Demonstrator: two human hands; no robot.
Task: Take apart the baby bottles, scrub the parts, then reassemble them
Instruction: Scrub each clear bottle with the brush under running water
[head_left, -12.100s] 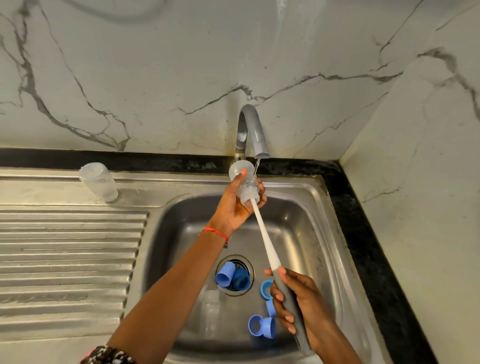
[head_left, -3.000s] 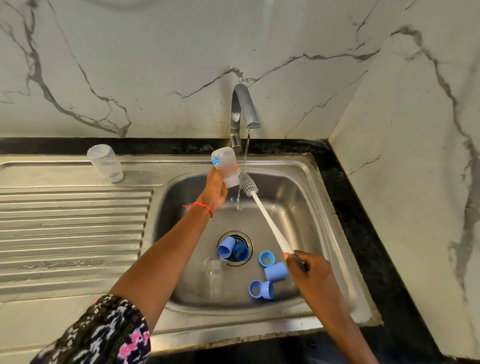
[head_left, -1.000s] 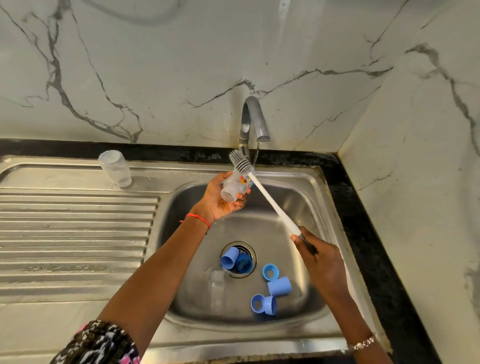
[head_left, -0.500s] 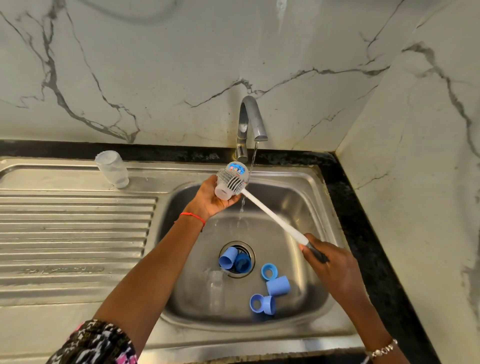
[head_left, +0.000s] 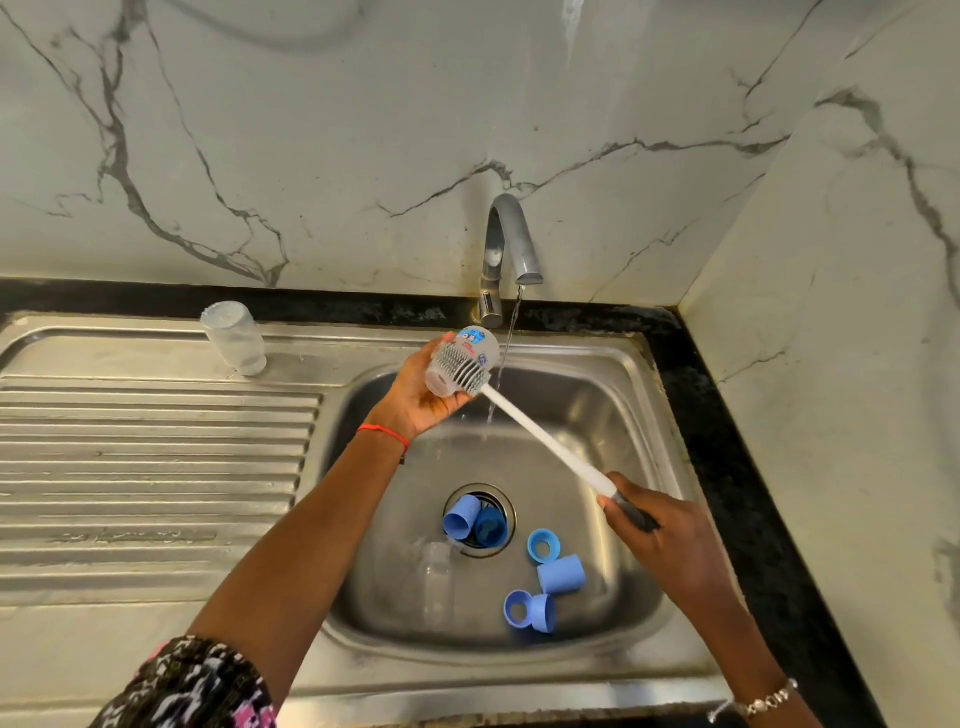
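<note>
My left hand (head_left: 415, 402) holds a clear baby bottle body (head_left: 470, 345) with a blue print, tilted, over the sink just left of the water stream. My right hand (head_left: 660, 535) grips the dark handle of a white bottle brush (head_left: 545, 441); its grey bristle head lies against the bottle's outside. Several blue caps and rings (head_left: 558, 571) lie on the sink floor, two of them at the drain (head_left: 475, 519). A clear bottle part (head_left: 436, 577) lies in the basin. Another clear bottle (head_left: 234, 338) stands upside down on the drainboard.
The tap (head_left: 506, 249) runs a thin stream into the steel sink (head_left: 644, 415). A ribbed drainboard (head_left: 156, 467) stretches to the left. Marble walls close off the back and right, with a black counter strip (head_left: 727, 441) along them.
The brush head has stayed on the bottle's outer wall and slid slightly along it. Both hands hold their places over the sink.
</note>
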